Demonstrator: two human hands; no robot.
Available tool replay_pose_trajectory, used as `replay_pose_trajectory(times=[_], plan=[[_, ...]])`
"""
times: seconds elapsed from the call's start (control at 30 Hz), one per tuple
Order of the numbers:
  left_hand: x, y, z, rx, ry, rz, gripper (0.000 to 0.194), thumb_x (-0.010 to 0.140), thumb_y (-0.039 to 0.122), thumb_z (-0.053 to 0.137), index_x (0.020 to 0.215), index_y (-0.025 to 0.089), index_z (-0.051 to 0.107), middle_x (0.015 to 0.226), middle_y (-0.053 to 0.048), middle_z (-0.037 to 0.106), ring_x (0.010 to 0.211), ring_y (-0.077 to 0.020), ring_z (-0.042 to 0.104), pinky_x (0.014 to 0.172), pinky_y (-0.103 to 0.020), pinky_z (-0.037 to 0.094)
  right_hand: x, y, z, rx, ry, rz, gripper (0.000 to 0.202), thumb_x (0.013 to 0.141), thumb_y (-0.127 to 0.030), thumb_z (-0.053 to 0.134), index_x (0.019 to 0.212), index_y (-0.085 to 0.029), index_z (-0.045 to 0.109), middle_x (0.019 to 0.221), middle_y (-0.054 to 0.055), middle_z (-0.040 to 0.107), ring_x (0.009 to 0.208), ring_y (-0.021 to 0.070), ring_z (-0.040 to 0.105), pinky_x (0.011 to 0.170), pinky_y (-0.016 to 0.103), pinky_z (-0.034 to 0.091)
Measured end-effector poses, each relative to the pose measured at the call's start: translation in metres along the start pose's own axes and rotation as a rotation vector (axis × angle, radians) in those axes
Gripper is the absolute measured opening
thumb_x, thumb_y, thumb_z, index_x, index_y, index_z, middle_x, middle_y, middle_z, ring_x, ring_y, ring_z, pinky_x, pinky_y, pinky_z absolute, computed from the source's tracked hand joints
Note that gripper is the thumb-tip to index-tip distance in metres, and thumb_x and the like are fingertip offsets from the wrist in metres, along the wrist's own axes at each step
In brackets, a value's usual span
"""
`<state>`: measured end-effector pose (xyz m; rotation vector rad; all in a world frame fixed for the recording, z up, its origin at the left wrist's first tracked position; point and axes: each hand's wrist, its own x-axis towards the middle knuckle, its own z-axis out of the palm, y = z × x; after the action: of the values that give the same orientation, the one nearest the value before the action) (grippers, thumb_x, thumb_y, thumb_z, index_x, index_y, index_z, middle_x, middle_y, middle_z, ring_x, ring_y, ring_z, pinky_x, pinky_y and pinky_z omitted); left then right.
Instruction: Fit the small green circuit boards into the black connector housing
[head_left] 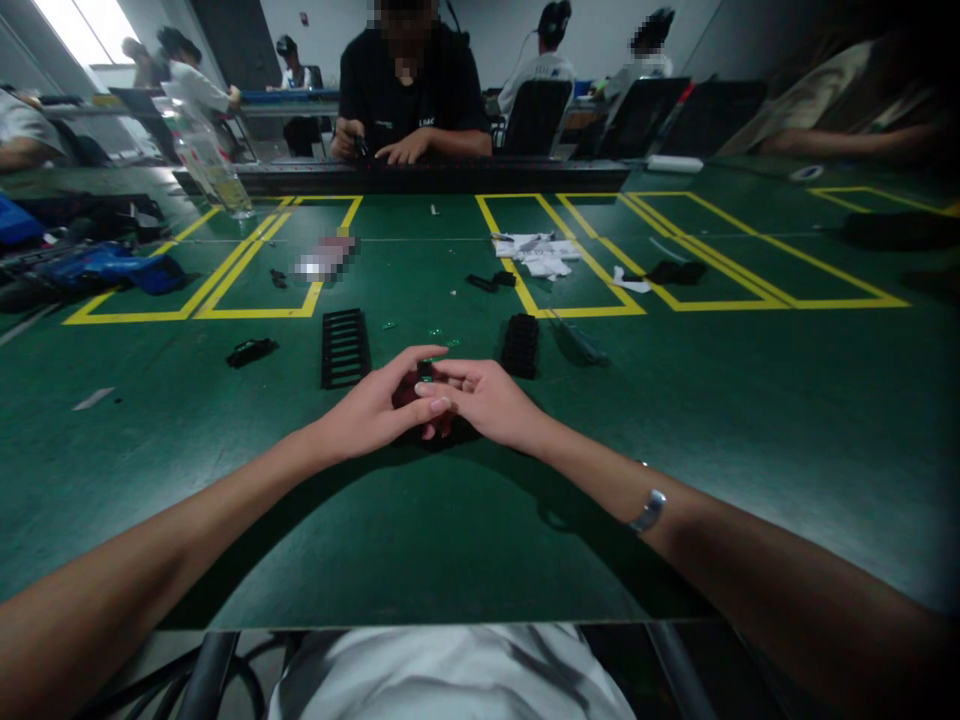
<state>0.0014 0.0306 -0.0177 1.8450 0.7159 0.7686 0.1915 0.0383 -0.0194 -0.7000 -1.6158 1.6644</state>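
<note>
My left hand (382, 402) and my right hand (484, 398) meet over the green table (420, 540), fingers curled toward each other. Between their fingertips sits a small dark piece (425, 371) with a green glint, and both hands grip it; its lower part is hidden behind my thumbs. Just beyond my left hand lies a black slotted rack (343, 347). A second black slotted piece (520, 345) rests beyond my right hand. Small clear bits (436, 332) lie on the table between the two racks.
Black parts (252, 351) lie left, a clear plastic piece (581, 342) right. White paper scraps (536, 252) and black pieces (491, 282) are farther back. A bottle (217, 175) stands back left. Across a long black bar (405, 179) sits a person (412, 85).
</note>
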Motion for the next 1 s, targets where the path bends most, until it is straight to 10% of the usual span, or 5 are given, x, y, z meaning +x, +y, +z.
replay_pose_trajectory(times=[0.3,1.0], plan=[[-0.001,-0.003,-0.001,0.318,0.290,0.225,0.040,0.089,0.026,0.068,0.126,0.019,0.055,0.125,-0.013,0.059,0.102,-0.0206,0.062,0.081,-0.031,0.056,0.003,0.007,-0.004,0.213,0.057,0.052,0.040,0.089,-0.051,0.069,0.100,-0.013,0.066,0.070,0.004,0.071,0.062,0.0156,0.072,0.052,0.021,0.054],[-0.001,-0.001,0.001,0.299,0.238,0.257,0.028,0.090,0.022,0.065,0.114,0.018,0.050,0.121,-0.013,0.059,0.106,-0.0217,0.061,0.083,-0.032,0.055,0.004,0.011,-0.005,0.211,0.072,0.041,0.038,0.094,-0.048,0.064,0.078,-0.014,0.058,0.063,0.002,0.066,0.060,0.0159,0.072,0.050,0.022,0.055]])
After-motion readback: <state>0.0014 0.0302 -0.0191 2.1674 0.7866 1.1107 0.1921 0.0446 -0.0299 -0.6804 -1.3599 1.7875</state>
